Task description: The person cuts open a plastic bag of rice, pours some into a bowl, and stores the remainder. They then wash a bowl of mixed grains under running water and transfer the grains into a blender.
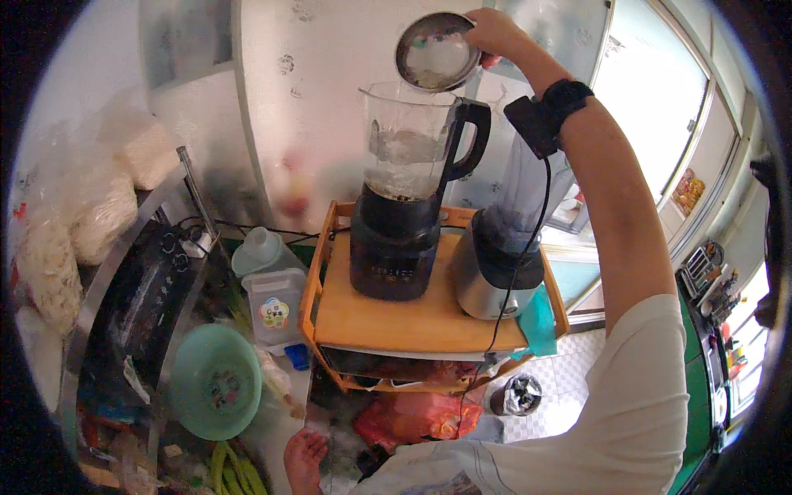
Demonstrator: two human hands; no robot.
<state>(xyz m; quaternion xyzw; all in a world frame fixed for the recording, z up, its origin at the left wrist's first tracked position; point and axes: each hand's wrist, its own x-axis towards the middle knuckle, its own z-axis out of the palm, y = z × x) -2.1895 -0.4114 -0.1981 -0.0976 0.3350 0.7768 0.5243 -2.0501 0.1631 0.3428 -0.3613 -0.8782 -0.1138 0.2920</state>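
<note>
My right hand grips the rim of a round metal bowl, raised and tilted over the open mouth of a blender jug. The clear jug has a black handle and stands on its black blender base; some dark matter lies at its bottom. Whether anything is falling from the bowl cannot be told. A black device with a cable is strapped to my right wrist. Low in the view, my left hand rests at the counter's edge with curled fingers, and nothing plain in it.
A second blender stands right of the first on a wooden cart. Left are a green basin, a plastic container, green vegetables and a metal rack. A red bag and a waste bin are below.
</note>
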